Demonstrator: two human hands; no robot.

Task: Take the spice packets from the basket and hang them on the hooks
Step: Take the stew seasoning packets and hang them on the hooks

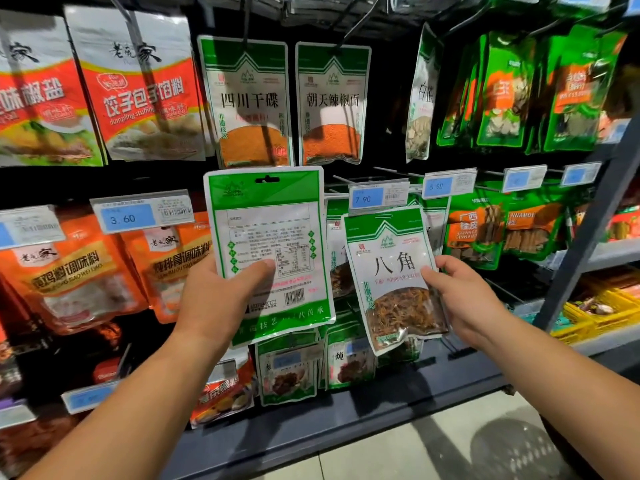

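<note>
Fingers [450, 264] gripping, left hand [214, 299] back-facing packet [273, 233]; right hand [465, 296] star-anise packet [393, 268]

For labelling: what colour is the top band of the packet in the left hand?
Green, on the packet in the left hand; head view.

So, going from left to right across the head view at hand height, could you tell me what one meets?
Orange packets → left hand → green packet showing its back → star anise packet → right hand → yellow crates.
</note>
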